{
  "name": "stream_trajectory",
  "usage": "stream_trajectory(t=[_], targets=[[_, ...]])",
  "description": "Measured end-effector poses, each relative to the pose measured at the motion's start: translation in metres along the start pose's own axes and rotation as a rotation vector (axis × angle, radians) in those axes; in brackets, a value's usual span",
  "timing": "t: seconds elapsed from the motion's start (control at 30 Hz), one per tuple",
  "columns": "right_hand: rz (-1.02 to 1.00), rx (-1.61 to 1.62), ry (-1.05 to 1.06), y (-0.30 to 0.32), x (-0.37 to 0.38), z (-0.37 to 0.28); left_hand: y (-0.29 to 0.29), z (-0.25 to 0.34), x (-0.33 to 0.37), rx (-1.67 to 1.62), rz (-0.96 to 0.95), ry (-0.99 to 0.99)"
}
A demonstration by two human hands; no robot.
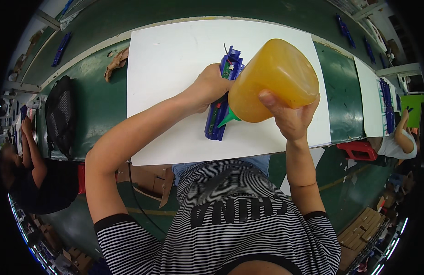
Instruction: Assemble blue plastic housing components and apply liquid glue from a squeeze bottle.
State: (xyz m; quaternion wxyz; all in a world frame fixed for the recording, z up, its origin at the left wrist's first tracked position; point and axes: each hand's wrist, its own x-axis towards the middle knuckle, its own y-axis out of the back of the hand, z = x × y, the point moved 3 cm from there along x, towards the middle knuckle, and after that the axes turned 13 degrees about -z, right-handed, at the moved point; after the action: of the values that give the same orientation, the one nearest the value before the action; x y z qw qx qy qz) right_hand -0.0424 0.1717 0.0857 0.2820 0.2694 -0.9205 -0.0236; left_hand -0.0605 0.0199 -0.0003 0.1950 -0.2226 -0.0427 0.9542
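My left hand [211, 87] is closed around the middle of a long blue plastic housing [215, 123], held above a white sheet [170, 55]. Inside the housing a green circuit board shows, with thin dark and red wires at its far end. My right hand [292, 112] grips a squeeze bottle [278, 73] of amber liquid, tilted with its base up and to the right. The bottle's green nozzle [228, 118] points down-left, its tip at the near end of the housing. Whether liquid is coming out is too small to tell.
The white sheet lies on a green workbench [90, 110]. A black mesh bag [61, 117] stands at left, with crumpled brown paper [116, 64] beyond. More blue housings [385, 105] lie at right and on the far surface. People sit at both sides; a red stool [359, 150] stands at right.
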Motion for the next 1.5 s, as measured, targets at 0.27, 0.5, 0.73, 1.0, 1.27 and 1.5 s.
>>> stream_trajectory(t=[0.27, 0.5, 0.73, 1.0, 1.27, 1.5], targets=[[-0.13, -0.215, 0.092, -0.004, 0.0, 0.002, -0.001, 0.0, -0.001, -0.033, -0.039, -0.091], [-0.169, -0.332, 0.235, -0.002, 0.002, -0.001, -0.003, 0.011, -0.009, 0.023, -0.102, -0.069], [-0.165, -0.344, 0.439, -0.005, 0.01, -0.006, -0.004, 0.016, -0.02, 0.005, -0.081, -0.109], [-0.19, -0.264, 0.289, -0.002, 0.019, -0.002, 0.001, 0.007, -0.009, 0.143, -0.146, -0.362], [0.048, 0.363, -0.308, 0.011, 0.018, 0.033, -0.002, 0.007, -0.002, 0.014, -0.034, 0.06], [0.425, 0.825, -0.335, 0.022, 0.024, 0.051, 0.006, -0.002, -0.003, -0.11, -0.006, 0.09]])
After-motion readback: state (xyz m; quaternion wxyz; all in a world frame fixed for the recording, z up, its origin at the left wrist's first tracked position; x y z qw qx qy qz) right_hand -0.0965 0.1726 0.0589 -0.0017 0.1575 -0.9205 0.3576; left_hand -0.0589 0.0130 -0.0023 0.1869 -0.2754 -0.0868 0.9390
